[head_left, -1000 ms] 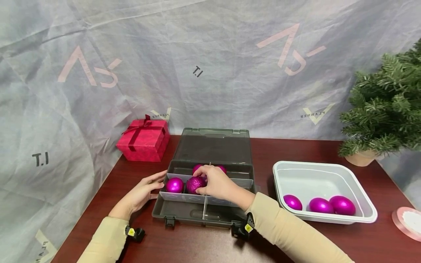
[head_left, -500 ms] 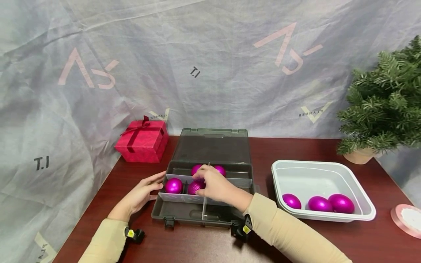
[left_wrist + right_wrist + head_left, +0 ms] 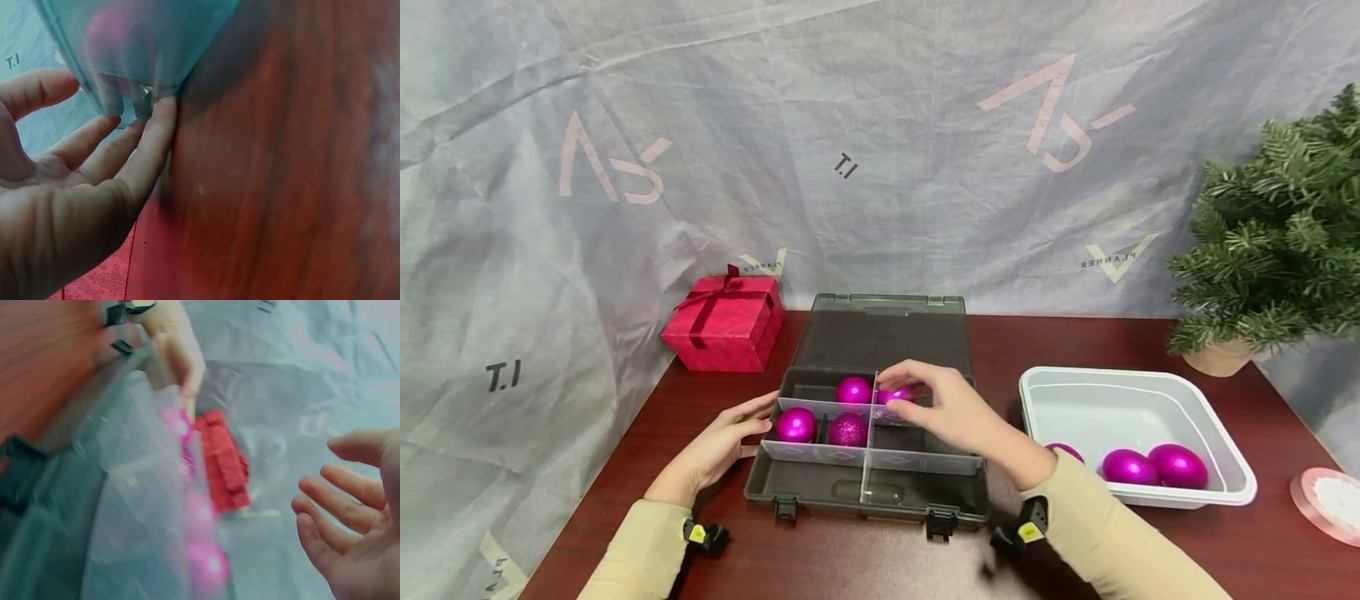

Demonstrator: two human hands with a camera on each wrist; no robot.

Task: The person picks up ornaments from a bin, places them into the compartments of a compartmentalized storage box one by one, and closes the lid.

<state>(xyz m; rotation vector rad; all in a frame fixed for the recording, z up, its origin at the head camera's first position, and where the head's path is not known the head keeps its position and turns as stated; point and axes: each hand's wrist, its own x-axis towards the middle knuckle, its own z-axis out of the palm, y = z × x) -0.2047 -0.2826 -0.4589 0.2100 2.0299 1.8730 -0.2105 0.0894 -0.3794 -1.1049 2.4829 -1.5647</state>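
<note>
A dark see-through compartment box (image 3: 805,479) stands with its lid raised at the back. In its middle left compartment lie a shiny magenta ball (image 3: 796,425) and a glittery magenta ball (image 3: 848,429). Another shiny ball (image 3: 853,390) sits in the back row; one more (image 3: 895,395) beyond the divider is partly covered by fingers. My left hand (image 3: 718,450) touches the box's left side with extended fingers, as the left wrist view also shows. Above the box's right half hovers my right hand (image 3: 951,408), fingers apart and holding nothing; the right wrist view (image 3: 356,512) shows its bare palm.
At right a white tub (image 3: 1105,392) holds several magenta balls. A red gift box (image 3: 730,321) stands at the back left. A potted artificial fir tree (image 3: 1285,242) is at the back right, with a pink ribbon roll (image 3: 1330,504) at the right edge.
My right hand has let go of the glittery ball, which now rests in the middle left compartment, and has moved right. The left hand has stayed at the box's side.
</note>
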